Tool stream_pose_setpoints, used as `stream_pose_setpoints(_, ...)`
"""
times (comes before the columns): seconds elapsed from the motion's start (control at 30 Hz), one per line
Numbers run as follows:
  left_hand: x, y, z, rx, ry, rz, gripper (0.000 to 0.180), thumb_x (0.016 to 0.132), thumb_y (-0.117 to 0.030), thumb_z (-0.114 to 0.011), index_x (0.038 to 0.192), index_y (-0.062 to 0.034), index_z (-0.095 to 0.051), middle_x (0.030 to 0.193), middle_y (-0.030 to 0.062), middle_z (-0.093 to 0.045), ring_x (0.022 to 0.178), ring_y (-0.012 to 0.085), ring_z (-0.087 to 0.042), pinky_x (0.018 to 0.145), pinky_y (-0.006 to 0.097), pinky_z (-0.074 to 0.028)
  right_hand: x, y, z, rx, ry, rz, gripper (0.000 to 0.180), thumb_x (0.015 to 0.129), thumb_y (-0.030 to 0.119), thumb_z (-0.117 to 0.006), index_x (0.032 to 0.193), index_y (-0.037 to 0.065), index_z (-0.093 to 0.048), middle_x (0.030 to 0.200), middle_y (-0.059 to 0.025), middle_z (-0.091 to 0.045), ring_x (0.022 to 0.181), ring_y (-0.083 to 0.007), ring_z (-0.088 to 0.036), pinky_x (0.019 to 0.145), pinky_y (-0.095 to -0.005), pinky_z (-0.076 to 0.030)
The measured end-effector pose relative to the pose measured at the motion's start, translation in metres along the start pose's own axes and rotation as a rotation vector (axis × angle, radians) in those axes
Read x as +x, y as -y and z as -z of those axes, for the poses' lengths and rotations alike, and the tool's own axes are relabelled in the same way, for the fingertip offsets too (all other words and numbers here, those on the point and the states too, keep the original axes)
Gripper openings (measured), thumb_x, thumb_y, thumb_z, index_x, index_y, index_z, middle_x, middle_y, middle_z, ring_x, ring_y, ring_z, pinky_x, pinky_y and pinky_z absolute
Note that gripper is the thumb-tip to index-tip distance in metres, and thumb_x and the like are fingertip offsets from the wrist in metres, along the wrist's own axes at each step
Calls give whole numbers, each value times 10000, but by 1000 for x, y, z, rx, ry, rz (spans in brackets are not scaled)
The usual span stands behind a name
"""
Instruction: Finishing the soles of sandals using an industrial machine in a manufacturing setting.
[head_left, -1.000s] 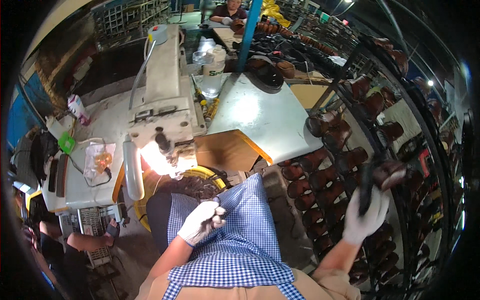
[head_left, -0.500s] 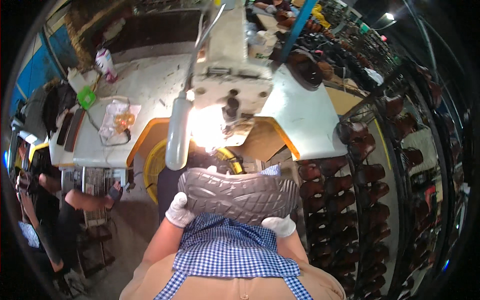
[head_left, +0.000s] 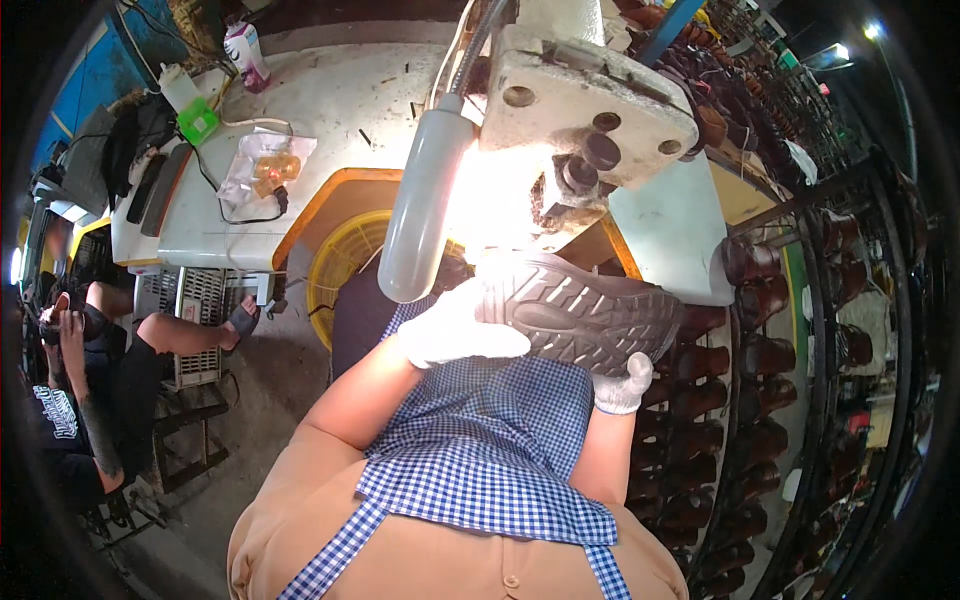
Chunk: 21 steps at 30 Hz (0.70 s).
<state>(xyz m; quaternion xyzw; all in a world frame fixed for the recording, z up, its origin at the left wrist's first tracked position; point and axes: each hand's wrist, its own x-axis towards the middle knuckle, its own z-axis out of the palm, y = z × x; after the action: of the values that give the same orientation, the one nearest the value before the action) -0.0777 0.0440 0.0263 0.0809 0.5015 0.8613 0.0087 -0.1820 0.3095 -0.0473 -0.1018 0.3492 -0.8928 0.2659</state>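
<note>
A dark shoe [head_left: 585, 312] is held sideways, with its grooved sole turned up toward me. My left hand [head_left: 458, 328], in a white glove, grips its left end, the thumb lying along the sole and the fingers hidden behind. My right hand [head_left: 622, 385], also gloved, holds the lower right end with its thumb at the sole's edge. The shoe's left end is right under the working head of a white stitching-type machine [head_left: 590, 95]. A tubular grey lamp [head_left: 428, 205] hangs beside it, and its glare washes out the contact area, so touching cannot be told.
A white worktable [head_left: 340, 120] with an orange-edged cutout surrounds the machine. A yellow basket [head_left: 345, 255] sits below. On the table are a green-based bottle [head_left: 195, 118] and a paper with amber pieces [head_left: 270, 172]. Racks of brown shoes [head_left: 765, 355] stand right; another person [head_left: 90, 370] sits left.
Both hands have carried the shoe up and forward to the machine head. My left hand now covers more of the shoe's left end. The whole view has shifted and turned.
</note>
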Motion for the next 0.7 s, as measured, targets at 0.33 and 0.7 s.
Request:
stream_pose_setpoints(0.33, -35, 14, 24, -235, -183, -12, 923, 600, -152, -851, 1388, 29, -406, 1364, 135, -516, 1269, 255, -482, 1070, 395, -382, -9, -4, -9, -247, 2, 151, 828, 627, 9, -576, 1427, 89, -377, 1370, -122, -490, 1254, -342, -491, 1042, -519, -434)
stream_pose_setpoints(0.7, -71, -9, 44, -571, -384, -192, 840, 629, 63, -631, 1422, -42, -373, 1396, 136, -479, 1290, 302, -476, 1079, 451, -401, 19, -53, -63, -465, 290, -40, 723, 758, -34, -656, 1420, 51, -378, 1402, -124, -473, 1284, -266, -474, 1047, -428, -423)
